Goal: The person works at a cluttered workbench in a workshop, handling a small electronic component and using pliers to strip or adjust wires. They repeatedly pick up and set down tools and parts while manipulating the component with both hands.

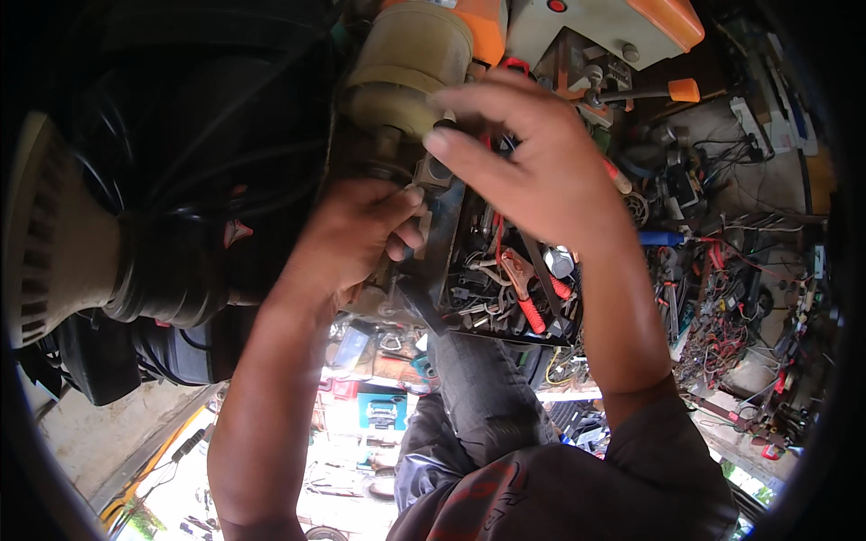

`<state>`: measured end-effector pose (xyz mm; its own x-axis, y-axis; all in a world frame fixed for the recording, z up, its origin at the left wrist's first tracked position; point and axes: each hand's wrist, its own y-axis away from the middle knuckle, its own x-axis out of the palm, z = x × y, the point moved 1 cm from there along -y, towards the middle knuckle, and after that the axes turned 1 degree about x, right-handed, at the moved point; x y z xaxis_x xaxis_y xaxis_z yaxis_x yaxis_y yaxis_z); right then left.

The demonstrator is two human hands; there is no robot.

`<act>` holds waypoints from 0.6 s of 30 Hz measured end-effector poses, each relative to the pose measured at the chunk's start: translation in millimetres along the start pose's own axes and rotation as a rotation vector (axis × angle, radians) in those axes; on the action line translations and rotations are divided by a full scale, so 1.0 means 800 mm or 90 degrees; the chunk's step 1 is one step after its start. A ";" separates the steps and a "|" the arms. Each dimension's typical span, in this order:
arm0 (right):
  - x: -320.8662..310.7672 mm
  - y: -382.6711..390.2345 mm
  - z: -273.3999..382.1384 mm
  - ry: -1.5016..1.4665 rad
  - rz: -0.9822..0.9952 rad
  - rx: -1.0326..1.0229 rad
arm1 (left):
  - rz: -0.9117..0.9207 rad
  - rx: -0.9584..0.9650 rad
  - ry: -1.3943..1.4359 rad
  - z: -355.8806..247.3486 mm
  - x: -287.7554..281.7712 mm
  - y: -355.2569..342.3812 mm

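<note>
My left hand (370, 225) is curled at a small metal assembly below the cream cylindrical housing (406, 59), its thumb and finger pinched on something too small to make out. Just above and right, my right hand (532, 162) is blurred, thumb and forefinger either side of a dark knob-like piece at the top of a metal block (431, 171); I cannot tell whether it grips it. A shaft (390, 137) runs down from the housing.
An open toolbox (478, 307) holds red-handled clamps (523, 298) and tools. A large beige lamp-like fixture (63, 234) is at left among black bags and cables. An orange-and-grey machine (586, 27) sits at top. Tangled wires and tools (740, 325) cover the right side.
</note>
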<state>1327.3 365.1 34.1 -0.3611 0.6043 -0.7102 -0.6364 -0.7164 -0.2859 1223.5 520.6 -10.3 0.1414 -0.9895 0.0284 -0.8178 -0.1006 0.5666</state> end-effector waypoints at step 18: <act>-0.018 -0.015 -0.043 -0.035 0.159 -0.270 | -0.002 0.010 0.049 0.001 0.001 0.001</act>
<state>1363.2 352.7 25.9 -0.5095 0.4059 -0.7587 -0.1973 -0.9134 -0.3561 1222.2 519.4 -10.3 0.1862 -0.9784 0.0904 -0.8260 -0.1060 0.5536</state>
